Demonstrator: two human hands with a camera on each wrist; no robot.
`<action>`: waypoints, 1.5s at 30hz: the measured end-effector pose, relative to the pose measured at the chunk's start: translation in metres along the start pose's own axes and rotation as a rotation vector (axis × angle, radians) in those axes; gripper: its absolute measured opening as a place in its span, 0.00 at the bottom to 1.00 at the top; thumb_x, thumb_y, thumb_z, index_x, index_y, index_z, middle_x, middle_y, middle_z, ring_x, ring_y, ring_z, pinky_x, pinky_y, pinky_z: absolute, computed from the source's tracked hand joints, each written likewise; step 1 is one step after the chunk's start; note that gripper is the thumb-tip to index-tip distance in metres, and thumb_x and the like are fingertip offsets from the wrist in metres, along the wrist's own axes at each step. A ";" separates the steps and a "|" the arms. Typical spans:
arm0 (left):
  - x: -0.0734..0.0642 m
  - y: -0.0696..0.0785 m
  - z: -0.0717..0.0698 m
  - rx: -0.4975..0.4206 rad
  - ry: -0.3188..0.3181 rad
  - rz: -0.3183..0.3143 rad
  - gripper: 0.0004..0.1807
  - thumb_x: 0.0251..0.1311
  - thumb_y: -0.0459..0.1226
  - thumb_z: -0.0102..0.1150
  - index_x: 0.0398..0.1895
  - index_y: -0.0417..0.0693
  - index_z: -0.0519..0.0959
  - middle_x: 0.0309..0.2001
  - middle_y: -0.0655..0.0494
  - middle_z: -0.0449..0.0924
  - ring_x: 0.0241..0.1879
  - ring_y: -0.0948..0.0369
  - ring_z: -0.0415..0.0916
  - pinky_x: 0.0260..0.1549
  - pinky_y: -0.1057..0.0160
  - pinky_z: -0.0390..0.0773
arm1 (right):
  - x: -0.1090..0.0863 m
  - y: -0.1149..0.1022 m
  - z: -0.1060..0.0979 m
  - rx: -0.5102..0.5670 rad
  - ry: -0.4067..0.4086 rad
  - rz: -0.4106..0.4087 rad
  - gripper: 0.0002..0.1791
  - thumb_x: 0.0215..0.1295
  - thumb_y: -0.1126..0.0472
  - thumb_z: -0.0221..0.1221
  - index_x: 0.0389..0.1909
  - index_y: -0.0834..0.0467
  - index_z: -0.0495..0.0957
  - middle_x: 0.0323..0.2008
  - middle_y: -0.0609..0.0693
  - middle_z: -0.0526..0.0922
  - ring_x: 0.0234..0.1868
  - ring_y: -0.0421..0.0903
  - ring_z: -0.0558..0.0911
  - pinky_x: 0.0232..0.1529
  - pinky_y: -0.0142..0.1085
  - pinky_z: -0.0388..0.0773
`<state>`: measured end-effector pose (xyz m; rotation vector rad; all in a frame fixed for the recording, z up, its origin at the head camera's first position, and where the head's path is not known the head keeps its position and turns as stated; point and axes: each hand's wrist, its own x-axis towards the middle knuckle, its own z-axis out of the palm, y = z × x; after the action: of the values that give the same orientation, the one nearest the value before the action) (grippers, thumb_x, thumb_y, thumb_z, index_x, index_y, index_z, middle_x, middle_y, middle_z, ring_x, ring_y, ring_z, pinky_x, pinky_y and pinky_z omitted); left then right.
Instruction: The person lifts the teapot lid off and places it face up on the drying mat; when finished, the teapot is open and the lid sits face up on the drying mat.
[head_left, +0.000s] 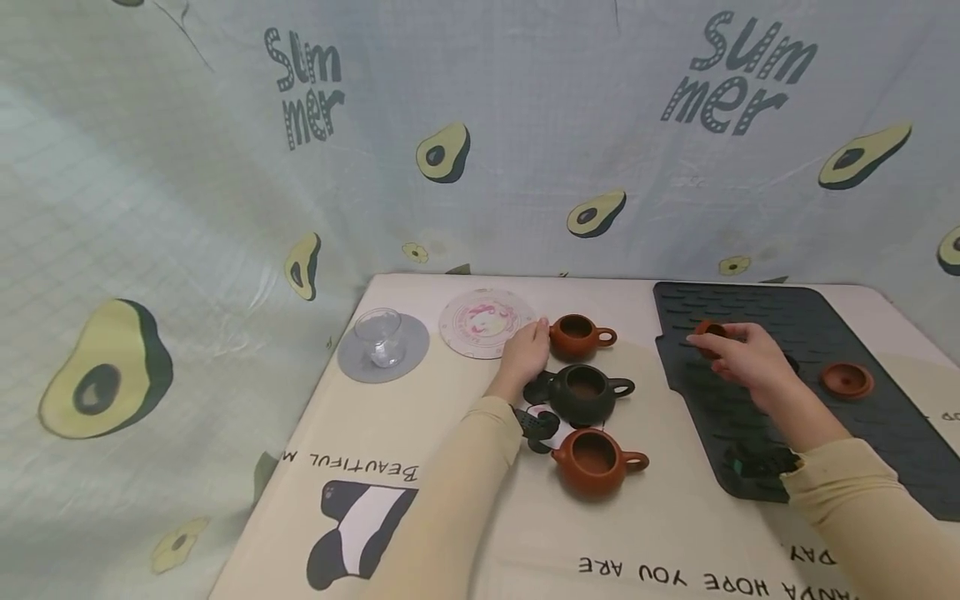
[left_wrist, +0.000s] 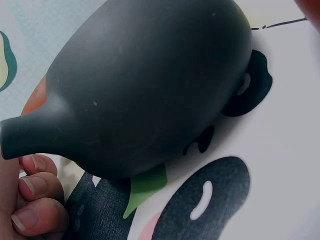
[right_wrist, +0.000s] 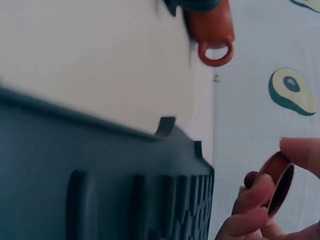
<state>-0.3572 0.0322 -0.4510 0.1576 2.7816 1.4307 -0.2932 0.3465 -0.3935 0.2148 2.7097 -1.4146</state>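
My right hand (head_left: 753,354) pinches a small reddish-brown teapot lid (head_left: 708,335) over the dark mat; in the right wrist view the lid (right_wrist: 280,175) is tilted on edge, its knob toward the fingers. At the far reddish-brown teapot (head_left: 576,335), my left hand (head_left: 525,354) grips the spout side, fingers curled, covering the spout. Nearer stands a black teapot (head_left: 585,398), which fills much of the left wrist view, its spout partly in front of the fingers. Closest is another reddish-brown teapot (head_left: 592,462). All three pots are lidless.
On the ridged dark mat (head_left: 720,442) lies another reddish-brown lid (head_left: 847,380); a dark object (head_left: 791,363) shows partly behind the right hand. A clear glass cup (head_left: 381,337) stands on a grey round coaster (head_left: 416,350), left of a pink-patterned round plate (head_left: 457,333). A printed curtain (head_left: 525,167) hangs behind.
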 end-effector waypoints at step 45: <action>-0.009 -0.011 0.011 -0.137 0.093 -0.008 0.24 0.81 0.52 0.38 0.34 0.46 0.75 0.29 0.51 0.74 0.30 0.53 0.74 0.31 0.59 0.73 | -0.018 0.014 0.020 -0.480 0.194 -0.089 0.44 0.72 0.49 0.59 0.73 0.76 0.52 0.65 0.82 0.57 0.59 0.80 0.65 0.52 0.72 0.65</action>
<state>-0.3482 0.0340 -0.4667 0.0804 2.7381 1.6609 -0.2732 0.3369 -0.4138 0.2075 3.1496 -0.7493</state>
